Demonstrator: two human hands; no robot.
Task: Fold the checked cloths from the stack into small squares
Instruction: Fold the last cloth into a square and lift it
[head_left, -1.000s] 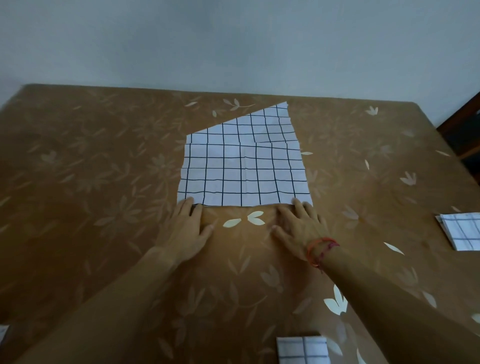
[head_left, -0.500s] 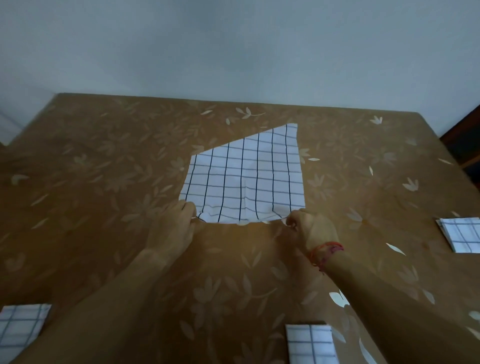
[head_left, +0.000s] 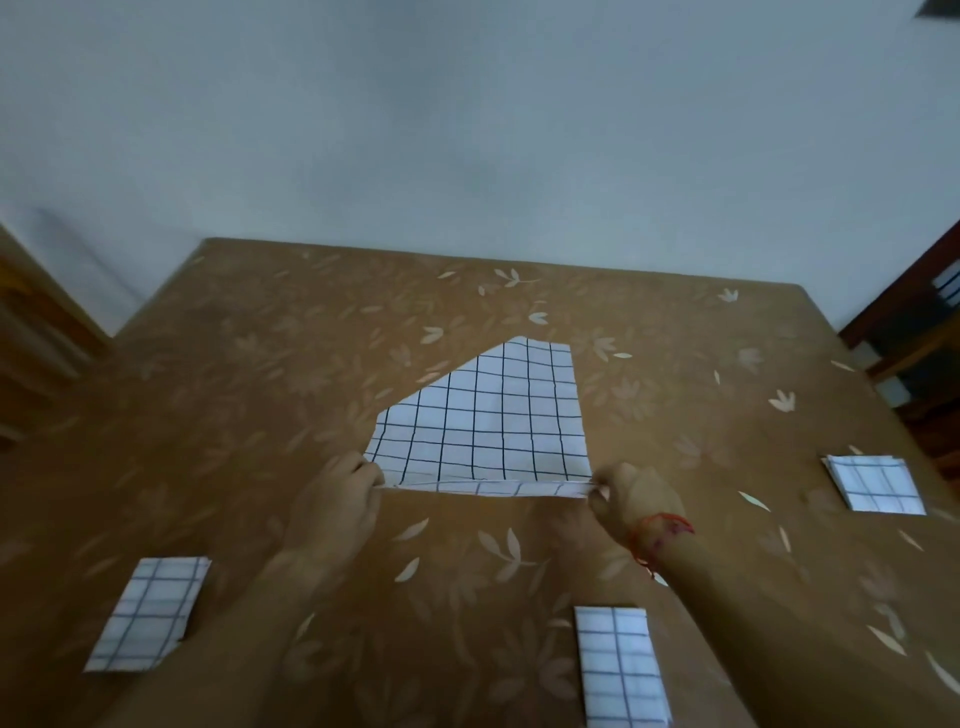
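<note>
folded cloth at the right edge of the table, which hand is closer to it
Right. The right hand is left of that folded cloth; the left hand is farther left, at the other corner of the spread cloth.

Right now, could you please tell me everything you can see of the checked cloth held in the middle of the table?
The checked cloth is white with a thin dark grid and looks like thin, soft fabric, faintly creased. It lies mostly flat on the brown leaf-patterned table. Its far left side runs slanted, as if that corner were folded under. The near edge is raised slightly and pulled taut: the left hand pinches its left corner, the right hand its right corner.
</note>
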